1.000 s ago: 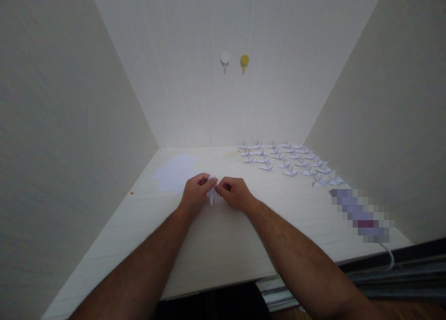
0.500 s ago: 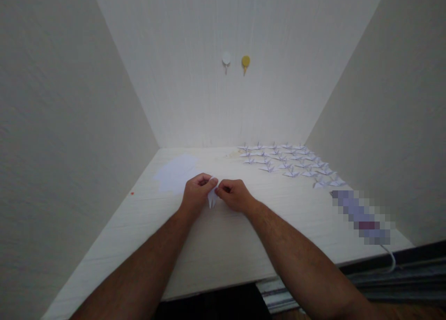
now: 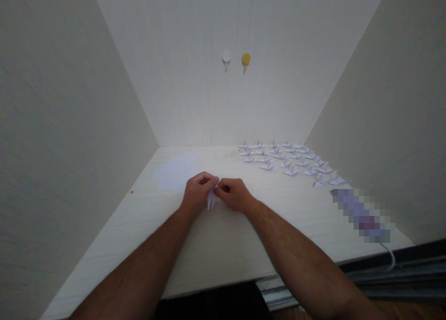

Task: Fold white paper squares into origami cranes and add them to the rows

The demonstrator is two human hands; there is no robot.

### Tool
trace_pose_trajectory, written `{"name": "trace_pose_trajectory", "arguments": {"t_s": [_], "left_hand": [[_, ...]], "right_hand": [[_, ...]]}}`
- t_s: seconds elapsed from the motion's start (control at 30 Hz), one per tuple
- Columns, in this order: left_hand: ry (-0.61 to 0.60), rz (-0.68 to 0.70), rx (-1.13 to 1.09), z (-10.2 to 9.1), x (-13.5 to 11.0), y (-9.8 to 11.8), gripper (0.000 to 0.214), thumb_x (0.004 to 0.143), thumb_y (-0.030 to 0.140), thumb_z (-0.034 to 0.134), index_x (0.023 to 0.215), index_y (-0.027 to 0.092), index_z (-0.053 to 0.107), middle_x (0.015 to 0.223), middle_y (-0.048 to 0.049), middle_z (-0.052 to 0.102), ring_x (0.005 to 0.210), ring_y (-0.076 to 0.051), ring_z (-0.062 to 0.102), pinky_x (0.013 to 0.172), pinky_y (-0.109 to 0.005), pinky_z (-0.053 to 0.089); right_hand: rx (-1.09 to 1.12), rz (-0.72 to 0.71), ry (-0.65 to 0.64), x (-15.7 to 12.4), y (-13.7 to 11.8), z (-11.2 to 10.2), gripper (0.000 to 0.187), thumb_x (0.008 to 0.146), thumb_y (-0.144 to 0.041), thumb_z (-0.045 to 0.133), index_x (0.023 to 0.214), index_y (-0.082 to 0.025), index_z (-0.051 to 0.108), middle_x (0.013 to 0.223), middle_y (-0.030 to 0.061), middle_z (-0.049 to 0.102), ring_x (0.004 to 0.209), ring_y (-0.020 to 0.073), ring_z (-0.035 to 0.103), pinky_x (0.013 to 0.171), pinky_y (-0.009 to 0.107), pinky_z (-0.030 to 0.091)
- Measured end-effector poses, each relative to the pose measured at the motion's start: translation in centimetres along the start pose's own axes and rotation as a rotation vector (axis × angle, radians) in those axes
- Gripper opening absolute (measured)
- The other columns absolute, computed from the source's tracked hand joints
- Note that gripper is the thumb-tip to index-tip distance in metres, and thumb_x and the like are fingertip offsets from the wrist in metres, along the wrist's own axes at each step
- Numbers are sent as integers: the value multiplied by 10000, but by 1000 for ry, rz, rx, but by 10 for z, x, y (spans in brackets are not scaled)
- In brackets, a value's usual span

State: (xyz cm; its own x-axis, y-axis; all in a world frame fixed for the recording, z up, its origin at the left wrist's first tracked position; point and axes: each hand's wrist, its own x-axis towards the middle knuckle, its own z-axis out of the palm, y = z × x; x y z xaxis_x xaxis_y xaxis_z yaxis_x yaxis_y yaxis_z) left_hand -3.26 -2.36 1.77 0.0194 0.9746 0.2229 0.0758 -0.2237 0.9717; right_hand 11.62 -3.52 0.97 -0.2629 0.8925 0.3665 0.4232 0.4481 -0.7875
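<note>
Between my hands is a small piece of folded white paper (image 3: 211, 201), with two narrow points hanging downward. My left hand (image 3: 199, 190) pinches its upper part between thumb and fingers. From the other side, my right hand (image 3: 234, 193) is closed with thumb and fingertips on the paper's right edge. Much of the paper is hidden behind the fingers. Loose white paper sheets (image 3: 176, 169) lie on the table just beyond my left hand. Several folded paper cranes (image 3: 291, 171) stand in rows at the back right.
The pale table (image 3: 223, 255) is boxed in by walls at the back and sides. A pixelated long object (image 3: 358, 215) with a white cable (image 3: 393, 262) lies near the right edge. White (image 3: 226, 57) and yellow (image 3: 245, 59) hooks are fixed to the back wall.
My right fingers have shifted slightly left over the folded paper, covering more of it. The paper's two points have tilted a little to the left. Both hands keep their grip.
</note>
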Motion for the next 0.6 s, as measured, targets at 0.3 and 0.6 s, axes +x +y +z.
{"name": "trace_pose_trajectory", "arguments": {"t_s": [0.3, 0.6], "left_hand": [[-140, -187, -276, 2, 0, -5, 398, 750, 531, 646, 800, 137, 670, 631, -20, 592, 528, -126, 524, 469, -248, 427], [-112, -128, -221, 1, -1, -4, 405, 627, 342, 801, 956, 125, 708, 739, -48, 706, 612, -134, 606, 621, -282, 486]], "right_hand": [[115, 111, 308, 7, 3, -7, 279, 792, -371, 569, 593, -180, 526, 514, -51, 428, 502, 86, 383, 496, 217, 302], [214, 173, 282, 9, 5, -5, 260, 759, -373, 593, 596, -173, 567, 494, -40, 495, 464, 88, 420, 461, 213, 316]]}}
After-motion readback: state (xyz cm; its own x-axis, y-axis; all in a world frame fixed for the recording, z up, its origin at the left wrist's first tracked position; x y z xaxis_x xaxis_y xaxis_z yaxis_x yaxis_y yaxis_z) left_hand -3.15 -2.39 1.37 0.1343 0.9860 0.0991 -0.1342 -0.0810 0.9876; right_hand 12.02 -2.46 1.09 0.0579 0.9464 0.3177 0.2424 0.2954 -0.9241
